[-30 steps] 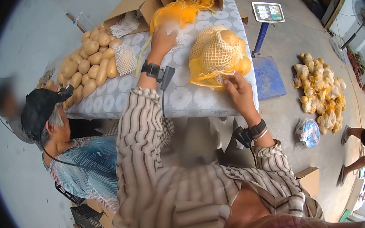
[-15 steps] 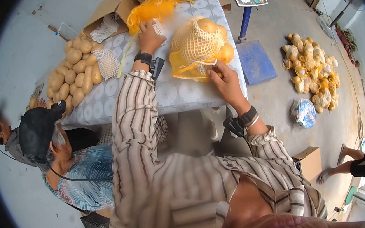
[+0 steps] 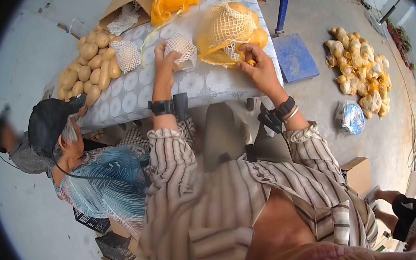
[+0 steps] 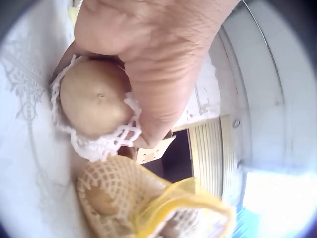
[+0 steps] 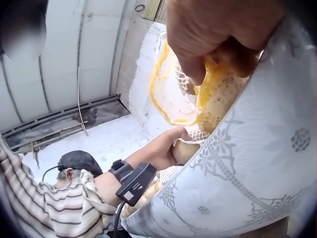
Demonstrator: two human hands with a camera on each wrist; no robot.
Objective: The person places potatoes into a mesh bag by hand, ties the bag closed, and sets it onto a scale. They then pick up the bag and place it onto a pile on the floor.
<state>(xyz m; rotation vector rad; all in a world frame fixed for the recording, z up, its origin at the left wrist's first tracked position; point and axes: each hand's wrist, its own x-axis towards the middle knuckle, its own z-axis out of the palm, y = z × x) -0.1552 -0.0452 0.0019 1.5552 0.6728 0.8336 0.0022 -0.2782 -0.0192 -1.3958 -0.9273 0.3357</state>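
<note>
My left hand (image 3: pixel 164 69) grips a potato (image 4: pixel 94 101) wrapped in a white foam net sleeve (image 3: pixel 181 46), close over the table and left of a yellow mesh bag (image 3: pixel 204 51). The potato's bare end shows in the left wrist view. With thumb and fingers my right hand (image 3: pixel 263 68) pinches the mouth of that bag, which gapes toward the left hand in the right wrist view. Inside the bag are several potatoes, some bare and some in foam net. Part of the right fingers is hidden by the hand's back.
Bare potatoes (image 3: pixel 84 66) lie piled at the table's left, beside an empty-looking foam sleeve (image 3: pixel 126 55). Yellow mesh bags (image 3: pixel 176 3) and a cardboard box (image 3: pixel 128 6) occupy the far end. A blue scale (image 3: pixel 296 59) and filled bags (image 3: pixel 360 70) stand right. Another person (image 3: pixel 91 161) sits left.
My left hand has moved back from the yellow bags at the far end toward the near edge, bringing the foam-wrapped potato beside the filled bag. The right hand keeps its pinch on the bag's mouth.
</note>
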